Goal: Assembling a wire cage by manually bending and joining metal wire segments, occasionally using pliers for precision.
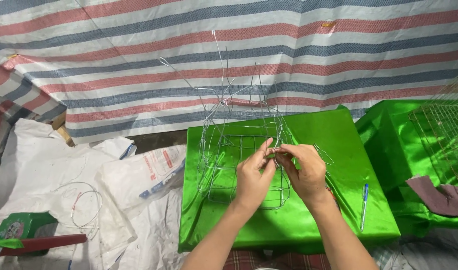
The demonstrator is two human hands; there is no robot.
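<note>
A box-shaped wire frame of thin grey wire stands on a low table draped in shiny green cloth. Loose wire ends stick up from its top towards the striped tarp. My left hand and my right hand meet at the frame's near upper edge. Both pinch the same thin wire strand between thumb and fingers, fingertips almost touching. My forearms come up from the bottom of the view.
A blue pen lies on the green cloth at the right. A second wire mesh piece rests on another green-covered surface far right, beside brown cloth scraps. White sacks, loose wire loops and a green box lie left.
</note>
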